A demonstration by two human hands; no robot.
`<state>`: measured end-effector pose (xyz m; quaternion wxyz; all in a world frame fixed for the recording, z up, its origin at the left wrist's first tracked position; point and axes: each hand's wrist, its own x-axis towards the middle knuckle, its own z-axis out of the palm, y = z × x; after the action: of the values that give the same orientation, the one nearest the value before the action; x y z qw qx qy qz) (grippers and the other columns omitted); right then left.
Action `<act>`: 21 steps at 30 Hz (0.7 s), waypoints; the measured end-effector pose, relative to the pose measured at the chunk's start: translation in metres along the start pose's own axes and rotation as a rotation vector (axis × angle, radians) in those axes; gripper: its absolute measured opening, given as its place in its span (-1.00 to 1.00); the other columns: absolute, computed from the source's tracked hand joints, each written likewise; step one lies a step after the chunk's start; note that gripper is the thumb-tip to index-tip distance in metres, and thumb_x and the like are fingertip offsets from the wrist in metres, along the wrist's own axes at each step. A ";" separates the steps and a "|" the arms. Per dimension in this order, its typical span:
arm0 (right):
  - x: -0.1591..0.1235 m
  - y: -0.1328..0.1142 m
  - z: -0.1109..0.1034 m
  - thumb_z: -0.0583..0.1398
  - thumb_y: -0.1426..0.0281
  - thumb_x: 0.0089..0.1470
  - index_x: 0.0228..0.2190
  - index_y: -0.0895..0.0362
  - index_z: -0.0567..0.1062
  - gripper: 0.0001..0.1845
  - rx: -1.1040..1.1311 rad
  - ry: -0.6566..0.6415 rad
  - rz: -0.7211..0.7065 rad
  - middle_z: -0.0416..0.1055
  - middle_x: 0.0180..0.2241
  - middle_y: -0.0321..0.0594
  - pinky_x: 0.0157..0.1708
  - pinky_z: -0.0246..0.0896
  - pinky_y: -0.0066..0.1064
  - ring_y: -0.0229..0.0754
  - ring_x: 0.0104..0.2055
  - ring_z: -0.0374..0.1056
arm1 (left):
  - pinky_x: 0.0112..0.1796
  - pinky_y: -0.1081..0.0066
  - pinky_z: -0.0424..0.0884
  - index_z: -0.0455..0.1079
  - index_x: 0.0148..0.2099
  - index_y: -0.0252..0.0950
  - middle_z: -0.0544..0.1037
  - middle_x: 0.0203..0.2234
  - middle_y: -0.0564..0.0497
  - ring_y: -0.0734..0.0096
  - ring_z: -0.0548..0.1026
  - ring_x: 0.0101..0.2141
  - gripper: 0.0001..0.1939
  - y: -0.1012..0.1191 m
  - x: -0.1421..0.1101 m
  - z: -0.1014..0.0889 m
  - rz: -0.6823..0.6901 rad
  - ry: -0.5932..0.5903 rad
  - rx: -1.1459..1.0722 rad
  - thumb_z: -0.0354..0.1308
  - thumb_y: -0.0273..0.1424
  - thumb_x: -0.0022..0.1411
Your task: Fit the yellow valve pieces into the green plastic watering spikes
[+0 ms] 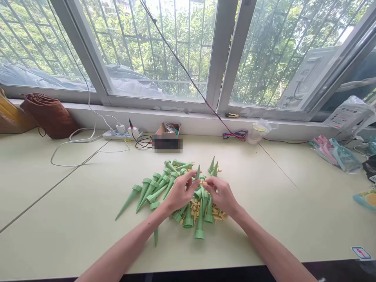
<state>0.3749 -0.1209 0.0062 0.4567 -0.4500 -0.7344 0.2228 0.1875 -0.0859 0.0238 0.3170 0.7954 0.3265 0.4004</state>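
Note:
My left hand (179, 192) is closed on a green plastic watering spike (197, 172), its narrow tip pointing up between the fingers. Facing it, my right hand (222, 194) pinches a small yellow plastic piece (203, 183) close to the held spike; whether the two touch I cannot tell. Under and around both hands lies a heap of similar green spikes (199, 219) with wide ribbed ends, mixed with many loose yellow pieces (195, 208). More spikes (150, 192) lie slanted left of my left hand. A couple stand tip up (212, 164) beyond my right hand.
Along the window wall are a brown drawstring bag (51, 115), a power strip (113, 135) with cables, a small cardboard box (167, 129) and a coiled wire (235, 135). Plastic-bagged items (331, 150) sit at the right. The pale table's (88, 235) front edge runs below my forearms.

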 end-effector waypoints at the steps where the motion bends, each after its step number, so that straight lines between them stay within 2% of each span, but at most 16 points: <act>1: 0.000 0.001 0.000 0.10 0.31 0.31 -0.35 0.13 0.42 -0.79 -0.005 -0.006 0.000 0.40 -0.45 -0.27 -0.43 0.16 -0.43 -0.26 -0.45 0.23 | -0.49 0.50 0.24 0.33 0.09 -0.24 0.42 -0.40 0.08 0.55 0.21 -0.54 -0.73 0.002 0.000 -0.001 0.002 -0.015 0.003 0.02 -0.32 0.39; 5: 0.000 0.004 -0.001 0.04 0.28 0.34 -0.45 0.13 0.37 -0.67 -0.022 -0.017 0.003 0.28 -0.53 -0.32 -0.46 0.08 -0.43 -0.28 -0.50 0.14 | -0.48 0.52 0.27 0.27 0.13 -0.22 0.45 -0.33 0.06 0.56 0.21 -0.54 -0.66 0.005 -0.001 -0.002 0.009 -0.070 0.017 0.09 -0.34 0.34; 10: 0.000 0.004 -0.001 0.00 0.23 0.36 -0.54 0.12 0.30 -0.56 -0.024 -0.015 0.021 0.18 -0.60 -0.35 -0.52 0.01 -0.43 -0.30 -0.55 0.07 | -0.48 0.51 0.29 0.24 0.15 -0.20 0.45 -0.34 0.08 0.56 0.19 -0.55 -0.63 0.004 -0.001 -0.002 0.001 -0.081 0.033 0.10 -0.38 0.31; 12: 0.000 0.002 -0.002 0.02 0.24 0.35 -0.50 0.12 0.36 -0.60 -0.008 -0.009 0.031 0.27 -0.57 -0.33 -0.49 0.07 -0.42 -0.29 -0.53 0.14 | -0.48 0.51 0.29 0.25 0.14 -0.20 0.44 -0.35 0.09 0.56 0.19 -0.55 -0.64 0.005 -0.001 -0.002 0.001 -0.074 0.030 0.09 -0.38 0.31; 16: 0.001 -0.004 -0.003 0.13 0.28 0.28 -0.23 0.12 0.45 -0.82 0.030 0.022 0.022 0.46 -0.35 -0.21 -0.46 0.21 -0.42 -0.25 -0.44 0.29 | -0.48 0.52 0.28 0.27 0.10 -0.21 0.37 -0.41 0.12 0.57 0.20 -0.54 -0.69 0.006 0.000 -0.001 0.009 -0.044 0.020 0.09 -0.38 0.32; 21: 0.001 -0.002 -0.002 0.12 0.35 0.28 -0.25 0.12 0.45 -0.88 0.028 0.027 -0.007 0.48 -0.34 -0.20 -0.42 0.25 -0.39 -0.21 -0.39 0.34 | -0.48 0.52 0.27 0.30 0.06 -0.22 0.35 -0.44 0.13 0.57 0.19 -0.55 -0.73 0.007 0.001 -0.002 0.003 -0.055 0.021 0.08 -0.38 0.32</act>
<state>0.3760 -0.1213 0.0091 0.4737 -0.4439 -0.7266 0.2252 0.1882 -0.0888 0.0298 0.3171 0.8097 0.3207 0.3755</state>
